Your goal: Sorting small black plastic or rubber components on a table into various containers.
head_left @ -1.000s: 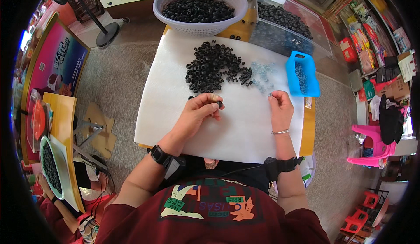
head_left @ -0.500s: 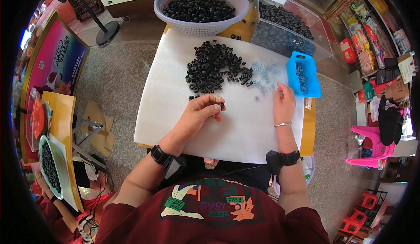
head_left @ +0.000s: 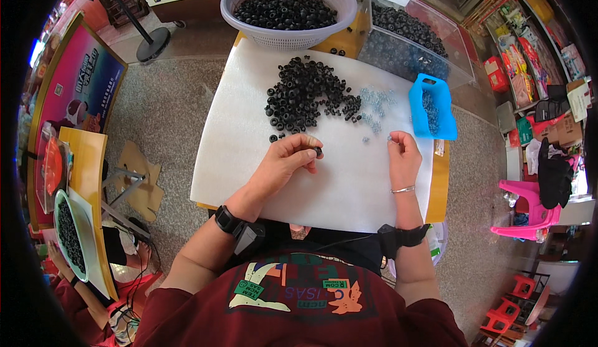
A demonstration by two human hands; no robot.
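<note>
My left hand [head_left: 288, 162] pinches a small black ring-like part [head_left: 318, 151] between thumb and fingers, just above the white foam sheet [head_left: 237, 179]. A pile of similar black round parts [head_left: 299, 95] lies beyond it, larger at the left and smaller at the right. My right hand [head_left: 405, 159] is closed in a pinch at the sheet's right side, with a tiny clear bluish piece [head_left: 390, 139] at its fingertips. Beyond that hand, small clear bluish pieces [head_left: 377, 101] lie scattered beside the black pile. A blue plastic scoop-shaped tray [head_left: 442, 92] at the right holds more of them.
At the table's far edge stand a pale basket [head_left: 233, 23] of black parts and a clear box [head_left: 461, 67] of dark parts. Pink stools [head_left: 532, 207] are at the right. On the left, another person's hand [head_left: 59, 257] is near a tub [head_left: 60, 201] of dark parts.
My right hand has drawn slightly back toward me from the clear pieces, its fingers now pinched with a tiny piece showing. My left hand keeps its hold on the black part.
</note>
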